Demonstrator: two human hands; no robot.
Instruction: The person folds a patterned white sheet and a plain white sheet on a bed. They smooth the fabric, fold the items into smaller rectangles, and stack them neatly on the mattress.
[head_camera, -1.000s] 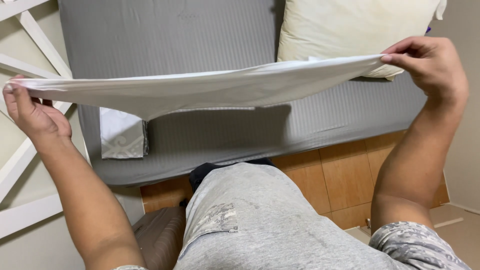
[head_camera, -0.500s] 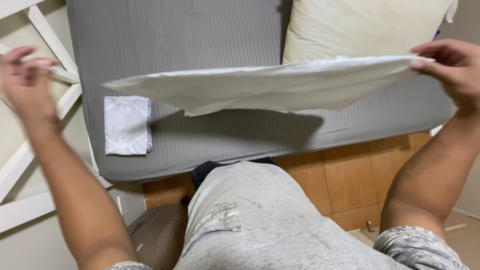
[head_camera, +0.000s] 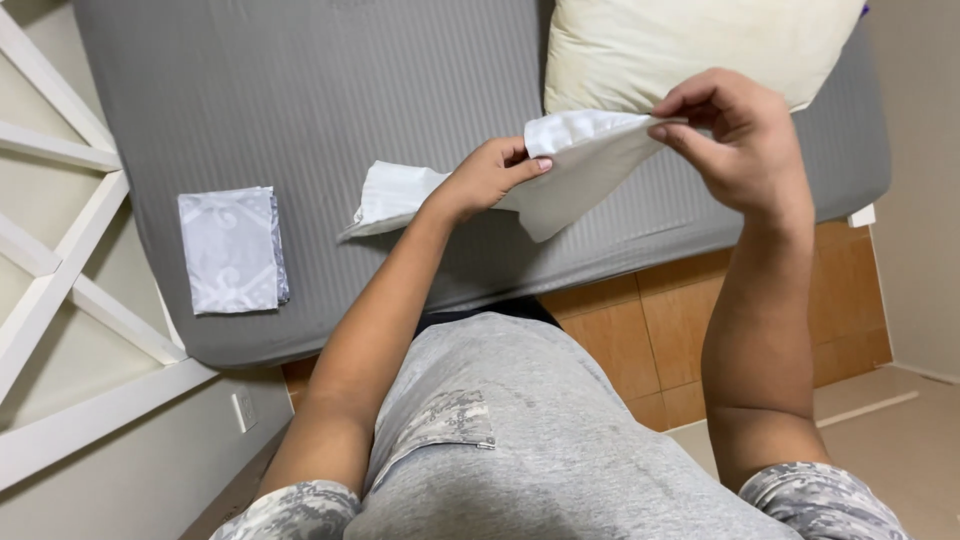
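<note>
Above the grey striped mattress (head_camera: 400, 100), the left hand (head_camera: 490, 175) and right hand (head_camera: 735, 140) each pinch the folded white cloth (head_camera: 570, 165) in their fingers. On that mattress lie a cream pillow (head_camera: 700, 45) and a folded grey patterned cloth (head_camera: 230, 248).

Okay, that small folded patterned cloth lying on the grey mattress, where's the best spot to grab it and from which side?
The folded patterned cloth lies flat near the mattress edge, apart from everything else. Its right long edge shows stacked layers, so pinching there, coming in from above and the right, would probably keep the folds together. Both the left hand and right hand are busy holding the white cloth.
</note>
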